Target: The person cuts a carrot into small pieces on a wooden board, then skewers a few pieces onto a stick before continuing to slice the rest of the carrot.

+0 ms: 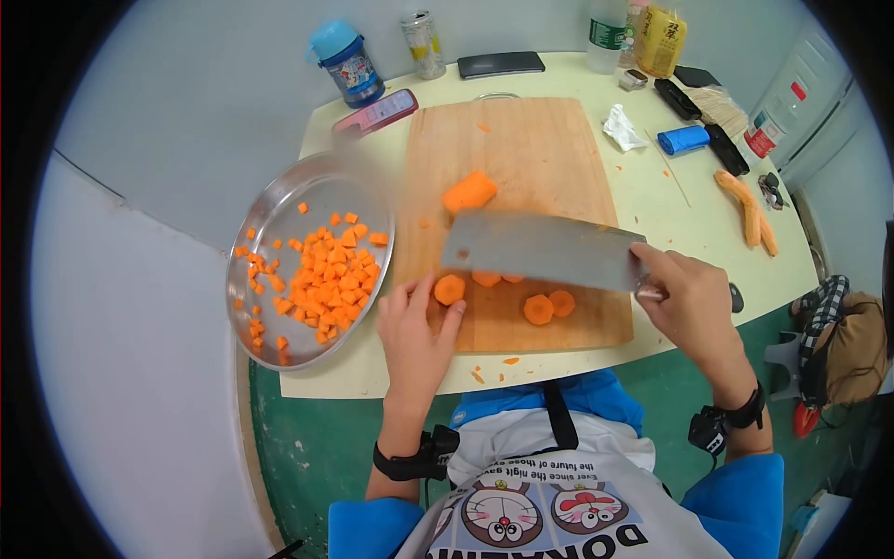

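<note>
My right hand (687, 296) grips the handle of a cleaver (540, 250), its broad blade held across the wooden cutting board (521, 140). With thumb and fingers, my left hand (417, 331) pinches a round carrot slice (449, 290) at the board's left side. Two more carrot slices (538, 309) lie to the right of it, and others are partly hidden under the blade. A thick carrot chunk (470, 192) rests beyond the cleaver. To the left, a round metal tray (312, 172) holds many diced carrot pieces (335, 275).
Along the back stand a blue bottle (352, 65), a can (424, 45) and a black phone (501, 64). A pink-edged phone (375, 112) lies near the tray. On the right are a crumpled tissue (623, 129), a blue roll (684, 140) and peeled carrots (745, 210).
</note>
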Available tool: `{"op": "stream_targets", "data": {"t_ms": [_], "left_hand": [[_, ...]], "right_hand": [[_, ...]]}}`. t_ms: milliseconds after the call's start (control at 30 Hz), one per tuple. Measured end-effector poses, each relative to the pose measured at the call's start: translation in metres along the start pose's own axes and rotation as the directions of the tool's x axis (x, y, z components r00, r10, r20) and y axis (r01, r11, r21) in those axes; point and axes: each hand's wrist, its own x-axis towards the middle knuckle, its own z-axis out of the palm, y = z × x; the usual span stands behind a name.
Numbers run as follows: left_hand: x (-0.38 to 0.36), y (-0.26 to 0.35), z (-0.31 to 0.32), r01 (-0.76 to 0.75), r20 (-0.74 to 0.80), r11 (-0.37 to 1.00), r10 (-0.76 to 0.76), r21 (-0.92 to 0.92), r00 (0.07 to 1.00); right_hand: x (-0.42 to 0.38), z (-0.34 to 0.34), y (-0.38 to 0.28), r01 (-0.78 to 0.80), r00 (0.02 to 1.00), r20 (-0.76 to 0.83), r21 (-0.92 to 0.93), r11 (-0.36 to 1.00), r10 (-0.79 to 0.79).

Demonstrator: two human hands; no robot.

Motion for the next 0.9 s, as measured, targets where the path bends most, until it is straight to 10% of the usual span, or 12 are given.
{"op": "stream_targets", "data": {"t_ms": [367, 467, 567, 633, 900], "left_hand": [[-0.027, 0.017, -0.002, 0.077, 0.009, 0.979, -0.08, 0.187, 0.997], [-0.032, 0.01, -0.004, 0.051, -0.062, 0.998, -0.048, 0.044, 0.997], [-0.02, 0.005, -0.013, 0.061, -0.3, 0.867, -0.237, -0.495, 0.924], [0.0, 0.015, -0.025, -0.196, -0.476, 0.766, -0.16, -0.613, 0.865], [0.039, 0.017, -0.023, -0.072, -0.103, 0.551, -0.025, -0.832, 0.994]], "right_hand": [[-0.01, -0.033, -0.031, -0.511, 0.845, 0.446, 0.515, 0.689, 0.293], [-0.01, -0.033, -0.043, -0.517, 0.823, 0.523, 0.53, 0.672, 0.221], [-0.002, -0.033, -0.057, -0.368, 0.838, 0.54, 0.467, 0.804, 0.07], [-0.002, -0.024, -0.066, -0.362, 0.827, 0.559, 0.437, 0.823, 0.066], [0.002, -0.024, -0.091, -0.344, 0.777, 0.625, 0.321, 0.882, 0.076]]}}
